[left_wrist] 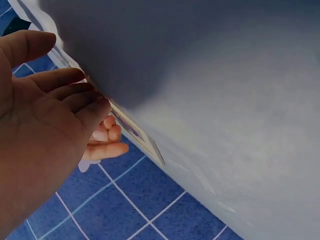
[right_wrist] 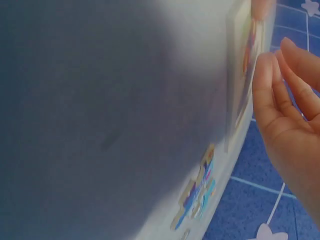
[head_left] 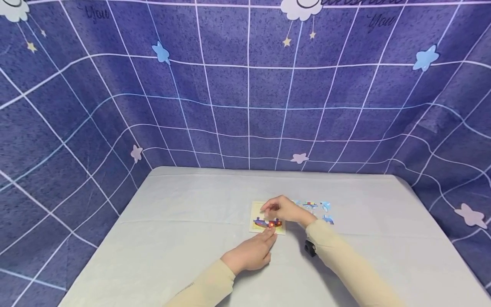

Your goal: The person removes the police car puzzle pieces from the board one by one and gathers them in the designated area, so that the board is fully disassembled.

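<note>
A small flat puzzle board (head_left: 256,209) with a coloured ship picture lies on the table. My left hand (head_left: 253,250) reaches its near edge, with extended fingertips touching the board there. In the left wrist view this left hand (left_wrist: 55,105) has straight fingers and a thumb held apart. Above the board hovers my right hand (head_left: 285,211), its fingers bent loosely downward. The right wrist view shows that right hand (right_wrist: 290,105) with fingertips close together beside the board (right_wrist: 232,85). No piece is visible between them.
Right of the board lie several loose puzzle pieces (head_left: 325,206), partly hidden by my right hand; some pieces (right_wrist: 195,192) show in the right wrist view. A pale cloth covers the table (head_left: 184,213). A blue gridded curtain (head_left: 230,85) surrounds its back and sides.
</note>
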A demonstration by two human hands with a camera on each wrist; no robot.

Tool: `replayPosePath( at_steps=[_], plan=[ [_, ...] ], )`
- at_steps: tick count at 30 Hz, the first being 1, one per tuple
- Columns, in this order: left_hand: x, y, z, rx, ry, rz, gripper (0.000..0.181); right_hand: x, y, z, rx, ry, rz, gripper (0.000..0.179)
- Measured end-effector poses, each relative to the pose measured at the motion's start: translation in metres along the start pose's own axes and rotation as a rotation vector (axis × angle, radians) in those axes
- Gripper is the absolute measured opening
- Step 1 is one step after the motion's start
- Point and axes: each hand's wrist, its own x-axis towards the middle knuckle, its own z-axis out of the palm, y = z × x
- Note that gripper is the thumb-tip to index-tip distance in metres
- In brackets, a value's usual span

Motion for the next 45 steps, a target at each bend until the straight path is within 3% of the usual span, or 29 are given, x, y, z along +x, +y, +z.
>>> replayPosePath(
  at_steps=[12,31,38,45],
  plan=[
    [0.001,0.001,-0.002,0.004,0.002,0.012,0.053,0.007,-0.004,0.014,-0.108,-0.038,-0.022,0.013],
    [0.002,0.001,0.001,0.004,0.009,0.000,0.053,0.009,-0.003,0.018,0.068,-0.011,0.049,0.010],
    [0.002,0.002,-0.001,0.009,0.014,0.004,0.053,-0.001,-0.007,-0.001,0.089,0.064,-0.023,0.017],
    [0.003,0.002,0.002,0.014,0.017,-0.010,0.052,-0.023,0.001,-0.034,0.135,0.111,0.063,0.016]
  ],
)
